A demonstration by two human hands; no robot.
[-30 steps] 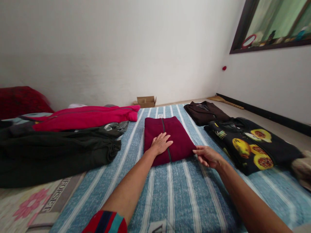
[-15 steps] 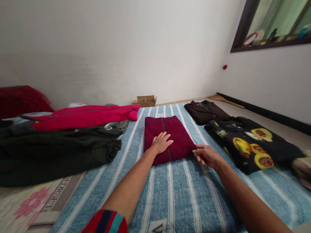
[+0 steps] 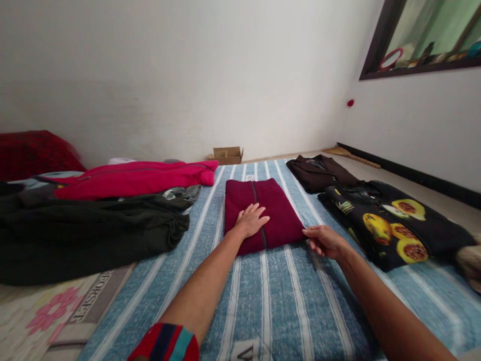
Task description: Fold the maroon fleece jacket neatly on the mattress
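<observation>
A maroon garment with a dark zip (image 3: 276, 205) lies folded into a flat bundle on the blue striped sheet (image 3: 248, 296). My left hand (image 3: 251, 220) rests on top of it, palm down with the fingers spread, beside the zip. At the bundle's near right corner, my right hand (image 3: 325, 240) pinches the cloth between thumb and forefinger, the other fingers curled below.
To the left lie a bright pink garment (image 3: 150, 178) and a dark green one (image 3: 93, 230). On the right are a folded dark brown garment (image 3: 319, 173) and a black fruit-print garment (image 3: 394, 220). A cardboard box (image 3: 228, 156) stands by the wall.
My right hand tugs the maroon garment's near right corner slightly outward to the right. The left hand keeps its place on the cloth. The whole view has shifted a little.
</observation>
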